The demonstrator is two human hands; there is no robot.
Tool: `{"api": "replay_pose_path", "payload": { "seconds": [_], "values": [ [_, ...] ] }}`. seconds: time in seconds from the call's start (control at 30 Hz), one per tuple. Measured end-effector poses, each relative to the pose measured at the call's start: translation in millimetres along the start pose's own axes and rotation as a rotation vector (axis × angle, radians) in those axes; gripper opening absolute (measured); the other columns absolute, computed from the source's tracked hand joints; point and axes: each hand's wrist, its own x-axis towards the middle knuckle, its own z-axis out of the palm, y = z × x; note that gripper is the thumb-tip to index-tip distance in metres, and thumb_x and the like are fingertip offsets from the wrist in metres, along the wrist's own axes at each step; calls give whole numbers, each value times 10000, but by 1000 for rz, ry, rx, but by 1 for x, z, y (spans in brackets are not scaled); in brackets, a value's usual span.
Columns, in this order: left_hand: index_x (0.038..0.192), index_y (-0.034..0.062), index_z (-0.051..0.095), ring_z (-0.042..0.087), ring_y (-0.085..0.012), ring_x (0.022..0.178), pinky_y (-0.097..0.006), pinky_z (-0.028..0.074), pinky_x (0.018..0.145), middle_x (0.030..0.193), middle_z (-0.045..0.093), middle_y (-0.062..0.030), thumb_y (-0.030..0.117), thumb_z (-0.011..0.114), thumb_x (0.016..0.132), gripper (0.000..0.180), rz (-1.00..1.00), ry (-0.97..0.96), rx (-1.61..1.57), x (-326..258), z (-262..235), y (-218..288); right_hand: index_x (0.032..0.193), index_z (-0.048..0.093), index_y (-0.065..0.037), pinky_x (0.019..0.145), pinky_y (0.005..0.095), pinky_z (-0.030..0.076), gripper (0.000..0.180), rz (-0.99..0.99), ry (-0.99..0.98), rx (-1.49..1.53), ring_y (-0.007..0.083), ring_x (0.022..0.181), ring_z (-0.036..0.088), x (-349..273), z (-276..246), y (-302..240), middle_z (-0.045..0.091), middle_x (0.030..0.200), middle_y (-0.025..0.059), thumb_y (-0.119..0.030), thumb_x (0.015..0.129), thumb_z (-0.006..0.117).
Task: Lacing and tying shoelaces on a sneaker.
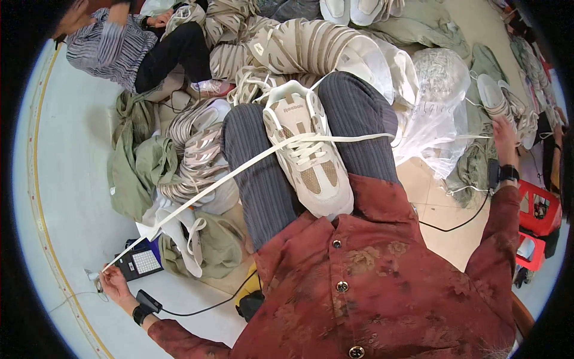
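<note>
A beige and off-white sneaker (327, 192) rests between my thighs, its toe toward my body. Its long cream shoelace (200, 195) is threaded through the upper eyelets and stretches out to both sides. My left hand (117, 285), far out at the lower left, pinches one lace end, and that length runs taut. Out at the right, my right hand (504, 135) is closed on the other lace end. This length crosses my thigh and passes over a clear plastic bag (439, 78). Its fingers are small and partly turned away in view.
Stacked beige shoe uppers (287, 45) lie ahead, with more uppers (200, 149) at left among green cloths (131, 143). Another person (113, 45) sits at the far left. Red plastic stools (532, 206) stand right. A dark keypad device (140, 263) lies near my left hand; cables run from both wrists.
</note>
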Motion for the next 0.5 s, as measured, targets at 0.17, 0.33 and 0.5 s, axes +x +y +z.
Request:
{"api": "replay_pose_path", "payload": {
  "seconds": [0.17,0.33,0.5],
  "values": [
    [1031,-78,597,626,-180,847,-317,596,833,909,639,-132,45,645,937,162,102,50,27,14,17,-7,1181,605,-29,699,235,510,275,15,-343,-391,139,804,668,-101,240,-3,701,937,63,-182,953,608],
    [1140,-75,595,625,-177,939,-241,559,802,1087,625,-128,38,614,955,218,79,-96,174,7,103,-85,904,718,-15,637,242,463,91,-301,-778,-497,76,715,567,-196,384,8,642,798,10,-100,878,697],
    [1000,11,613,530,-52,768,-175,455,661,892,605,-12,61,658,911,112,-114,-184,321,-61,237,-193,912,712,16,638,256,469,90,-282,-872,-466,96,702,569,-222,418,14,646,788,56,-36,841,693]
  ]
}}
